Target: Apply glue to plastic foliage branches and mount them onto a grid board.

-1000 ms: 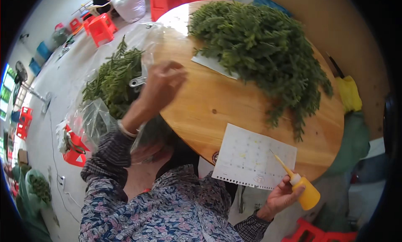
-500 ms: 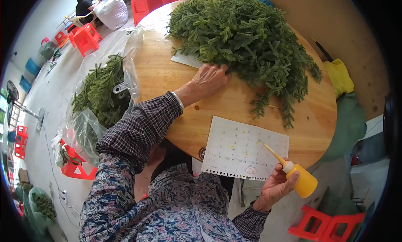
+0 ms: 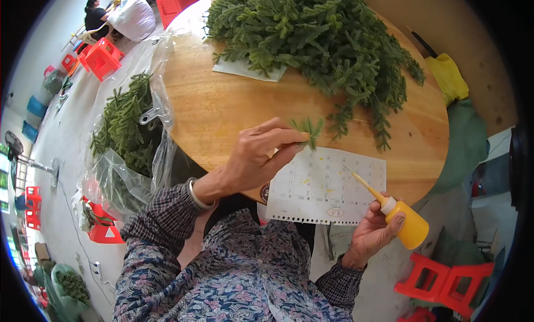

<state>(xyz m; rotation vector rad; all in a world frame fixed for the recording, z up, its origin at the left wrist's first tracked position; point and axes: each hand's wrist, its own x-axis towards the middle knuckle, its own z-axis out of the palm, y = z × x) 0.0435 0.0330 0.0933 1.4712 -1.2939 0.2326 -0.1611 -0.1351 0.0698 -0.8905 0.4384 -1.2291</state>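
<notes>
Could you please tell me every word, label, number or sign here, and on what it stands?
Calendar sheet: small numbers in a grid, not copied here.
Red emblem on that sheet: too small to read.
Dark round mark at the wooden table edge: too small to read.
Yellow squeeze bottle: no print visible.

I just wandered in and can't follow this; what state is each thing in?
Left hand: pinching a green sprig
Right hand: gripping the yellow bottle
Yellow bottle: tilted, nozzle fitted
Paper sheet: unfolded, yellow-spotted
Branch pile: heaped on the table
Clear bag: holding more branches
</notes>
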